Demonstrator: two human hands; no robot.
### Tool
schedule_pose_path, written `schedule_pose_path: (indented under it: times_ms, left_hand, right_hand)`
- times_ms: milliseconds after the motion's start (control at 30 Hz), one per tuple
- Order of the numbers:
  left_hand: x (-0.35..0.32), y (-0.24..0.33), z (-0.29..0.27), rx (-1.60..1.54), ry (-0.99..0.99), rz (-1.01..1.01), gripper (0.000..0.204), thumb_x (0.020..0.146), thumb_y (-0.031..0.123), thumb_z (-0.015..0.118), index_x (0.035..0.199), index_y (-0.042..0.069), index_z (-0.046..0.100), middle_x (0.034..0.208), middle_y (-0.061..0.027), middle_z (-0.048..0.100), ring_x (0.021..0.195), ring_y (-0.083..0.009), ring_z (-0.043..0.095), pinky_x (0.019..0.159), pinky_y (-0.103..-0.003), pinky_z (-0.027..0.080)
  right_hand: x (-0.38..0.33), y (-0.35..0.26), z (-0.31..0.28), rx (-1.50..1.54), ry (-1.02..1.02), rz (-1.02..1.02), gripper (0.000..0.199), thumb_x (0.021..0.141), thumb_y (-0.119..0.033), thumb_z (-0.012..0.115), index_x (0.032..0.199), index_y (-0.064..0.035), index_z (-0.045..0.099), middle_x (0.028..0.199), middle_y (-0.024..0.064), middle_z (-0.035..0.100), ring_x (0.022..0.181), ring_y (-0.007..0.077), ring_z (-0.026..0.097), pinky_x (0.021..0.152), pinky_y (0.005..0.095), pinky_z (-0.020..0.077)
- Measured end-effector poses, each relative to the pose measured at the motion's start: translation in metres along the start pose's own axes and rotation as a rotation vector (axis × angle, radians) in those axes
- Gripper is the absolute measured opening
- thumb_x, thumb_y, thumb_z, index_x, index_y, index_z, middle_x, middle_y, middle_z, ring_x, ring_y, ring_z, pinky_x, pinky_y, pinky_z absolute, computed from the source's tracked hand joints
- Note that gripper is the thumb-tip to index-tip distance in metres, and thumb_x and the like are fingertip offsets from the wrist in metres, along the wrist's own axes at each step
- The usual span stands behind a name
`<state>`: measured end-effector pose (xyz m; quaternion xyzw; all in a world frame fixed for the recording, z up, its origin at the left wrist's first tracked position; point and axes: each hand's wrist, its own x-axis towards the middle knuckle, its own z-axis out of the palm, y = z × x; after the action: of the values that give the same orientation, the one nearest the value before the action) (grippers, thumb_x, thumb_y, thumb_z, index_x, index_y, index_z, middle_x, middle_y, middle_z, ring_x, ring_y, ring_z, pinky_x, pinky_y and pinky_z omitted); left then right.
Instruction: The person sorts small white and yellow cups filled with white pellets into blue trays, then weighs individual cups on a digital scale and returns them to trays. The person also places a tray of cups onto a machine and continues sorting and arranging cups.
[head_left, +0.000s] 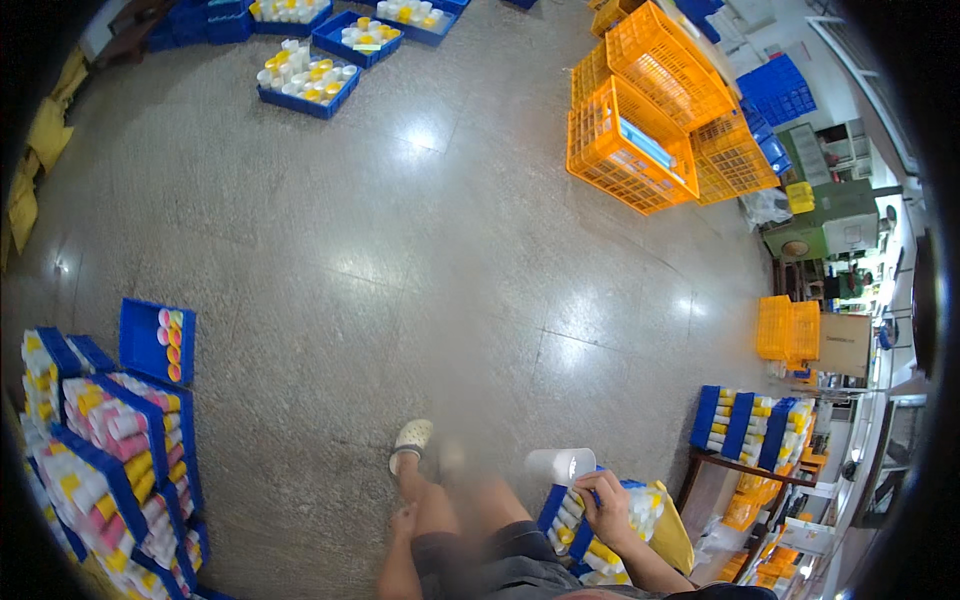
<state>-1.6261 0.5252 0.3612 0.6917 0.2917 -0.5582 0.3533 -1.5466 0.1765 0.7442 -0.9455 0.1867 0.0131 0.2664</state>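
My right hand (602,502) pinches the rim of a white plastic cup (552,464), which lies tilted on its side in the air. Just below that hand are blue trays (551,508) of white and yellow cups (568,512), with a yellow sack (673,530) beside them. My left hand (403,522) is down against my left leg; its fingers are too small and unclear to make out. A pale clog (412,437) is on my left foot.
Stacked blue trays (150,430) of pink, yellow and white cups stand at left. More filled trays (310,95) lie far ahead. Orange crates (640,150) are piled at far right. Blue trays (742,425) sit on a brown table (715,480) to the right.
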Motion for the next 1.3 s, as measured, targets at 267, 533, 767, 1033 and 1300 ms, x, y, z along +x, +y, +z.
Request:
schedule_pose_path:
  times_ms: [267, 533, 767, 1033, 1300]
  left_hand:
    - [0.060, 0.263, -0.034, -0.193, 0.132, -0.085, 0.065, 0.098, 0.047, 0.059, 0.138, -0.004, 0.053, 0.137, -0.0205, 0.058, 0.128, -0.0344, 0.055, 0.103, -0.042, 0.045]
    - [0.078, 0.550, -0.065, -0.327, 0.158, 0.262, 0.053, 0.100, 0.045, 0.057, 0.128, 0.000, 0.062, 0.129, -0.0179, 0.063, 0.117, -0.0297, 0.060, 0.097, -0.040, 0.047]
    - [0.178, 0.796, -0.113, -0.486, 0.239, 0.275, 0.058, 0.099, 0.047, 0.058, 0.124, -0.005, 0.060, 0.110, -0.0190, 0.067, 0.098, -0.0293, 0.063, 0.086, -0.041, 0.049]
    - [0.225, 0.902, -0.168, -0.509, 0.090, 0.172, 0.060, 0.097, 0.055, 0.060, 0.118, -0.001, 0.064, 0.110, -0.0142, 0.068, 0.101, -0.0274, 0.064, 0.087, -0.041, 0.050]
    - [0.273, 1.008, -0.185, -0.915, -0.125, -0.065, 0.064, 0.100, 0.053, 0.056, 0.132, -0.001, 0.060, 0.124, -0.0159, 0.067, 0.110, -0.0245, 0.063, 0.091, -0.037, 0.050]
  right_hand:
    - [0.257, 0.036, -0.034, 0.043, -0.021, -0.094, 0.014, 0.080, 0.006, 0.073, 0.089, -0.0012, 0.065, 0.092, 0.0142, 0.069, 0.081, 0.0301, 0.069, 0.069, 0.0356, 0.0556]
    - [0.539, 0.025, -0.080, -0.036, -0.008, -0.204, 0.013, 0.083, 0.003, 0.072, 0.092, -0.0037, 0.067, 0.093, 0.0131, 0.069, 0.077, 0.0301, 0.069, 0.061, 0.0360, 0.0548]
    - [0.780, -0.014, -0.071, -0.072, -0.037, -0.387, 0.012, 0.083, 0.004, 0.072, 0.090, -0.0039, 0.066, 0.091, 0.0125, 0.068, 0.077, 0.0304, 0.068, 0.062, 0.0371, 0.0551]
    - [1.045, -0.060, -0.049, -0.083, -0.198, -0.317, 0.011, 0.083, 0.005, 0.072, 0.088, 0.0001, 0.063, 0.090, 0.0143, 0.067, 0.084, 0.0308, 0.069, 0.073, 0.0363, 0.0549]
    - [1.324, -0.091, 0.022, -0.072, -0.302, -0.494, 0.012, 0.084, 0.003, 0.071, 0.091, -0.0002, 0.062, 0.090, 0.0137, 0.066, 0.081, 0.0303, 0.068, 0.069, 0.0368, 0.0539]
